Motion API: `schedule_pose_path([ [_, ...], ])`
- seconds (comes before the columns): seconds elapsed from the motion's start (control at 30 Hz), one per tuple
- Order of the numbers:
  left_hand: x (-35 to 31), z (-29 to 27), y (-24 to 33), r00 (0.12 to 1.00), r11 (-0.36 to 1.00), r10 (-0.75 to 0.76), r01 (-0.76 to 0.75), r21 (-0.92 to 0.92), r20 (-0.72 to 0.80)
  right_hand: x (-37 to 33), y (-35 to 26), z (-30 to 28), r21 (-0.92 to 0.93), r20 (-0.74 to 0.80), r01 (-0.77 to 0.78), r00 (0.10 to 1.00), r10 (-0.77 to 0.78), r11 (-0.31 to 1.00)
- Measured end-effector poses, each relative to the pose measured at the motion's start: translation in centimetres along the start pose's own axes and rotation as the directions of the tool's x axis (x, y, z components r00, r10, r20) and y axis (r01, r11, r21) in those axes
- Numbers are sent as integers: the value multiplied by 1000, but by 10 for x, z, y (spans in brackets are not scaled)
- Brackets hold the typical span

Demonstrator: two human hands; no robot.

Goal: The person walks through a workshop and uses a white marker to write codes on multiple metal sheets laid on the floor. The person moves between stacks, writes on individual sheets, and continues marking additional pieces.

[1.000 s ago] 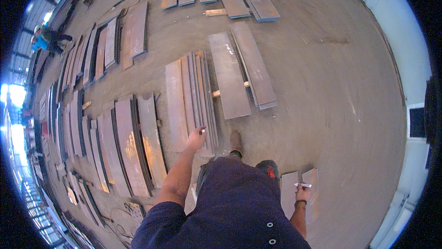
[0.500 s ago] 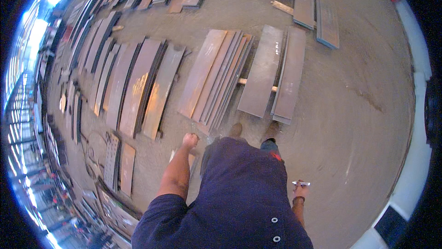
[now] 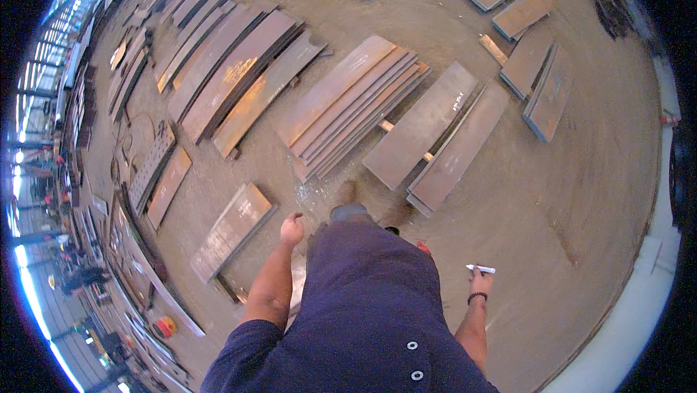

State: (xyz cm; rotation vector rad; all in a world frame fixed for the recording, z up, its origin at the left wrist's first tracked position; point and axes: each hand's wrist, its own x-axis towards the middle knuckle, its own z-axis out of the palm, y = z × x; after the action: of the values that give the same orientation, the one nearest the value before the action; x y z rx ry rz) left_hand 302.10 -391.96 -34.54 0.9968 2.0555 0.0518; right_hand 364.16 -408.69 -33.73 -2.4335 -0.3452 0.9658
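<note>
My right hand [image 3: 480, 284], out to the right at waist height, grips a white marker pen [image 3: 482, 269] that lies crosswise in the fingers. A dark bracelet circles that wrist. My left hand [image 3: 292, 228] hangs at my left side with its fingers curled in, and I see nothing in it. Nearest to it on the floor lies a steel plate [image 3: 232, 229] with a rusty patch at its far end. Ahead of my feet is a stack of long steel plates [image 3: 348, 106], and right of it lie two more long plates, a grey plate [image 3: 425, 124] and a brownish plate [image 3: 461, 146].
Several rows of steel plates [image 3: 239, 73] cover the floor to the left and far ahead. Shorter plates [image 3: 548, 91] lie at the far right, beside a wooden block [image 3: 494, 49]. A perforated plate [image 3: 151, 164] is at left. A pale wall [image 3: 639, 277] bounds the right side.
The view has turned and moved forward, so the plates appear tilted to the right. The plate near my left hand now shows fully. The marker pen stays in my right hand.
</note>
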Motion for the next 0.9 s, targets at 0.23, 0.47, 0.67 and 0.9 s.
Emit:
schedule_pose_path([
  [0.23, -81, 17, -47, 977, 977, -214, 214, 17, -2, 42, 10, 2, -187, 193, -3, 980, 40, 982],
  [0.47, -122, 10, -87, 946, 947, -319, 316, -56, -55, 46, -3, 22, -212, 247, 111, 967, -57, 971],
  [0.67, -103, -23, -128, 887, 819, -459, 397, -415, -57, 42, -51, 65, -329, 240, 318, 939, -246, 889],
  [0.9, -21, -85, -206, 945, 919, -272, 199, -341, -182, -35, -146, 173, -398, 226, 461, 887, -402, 793],
])
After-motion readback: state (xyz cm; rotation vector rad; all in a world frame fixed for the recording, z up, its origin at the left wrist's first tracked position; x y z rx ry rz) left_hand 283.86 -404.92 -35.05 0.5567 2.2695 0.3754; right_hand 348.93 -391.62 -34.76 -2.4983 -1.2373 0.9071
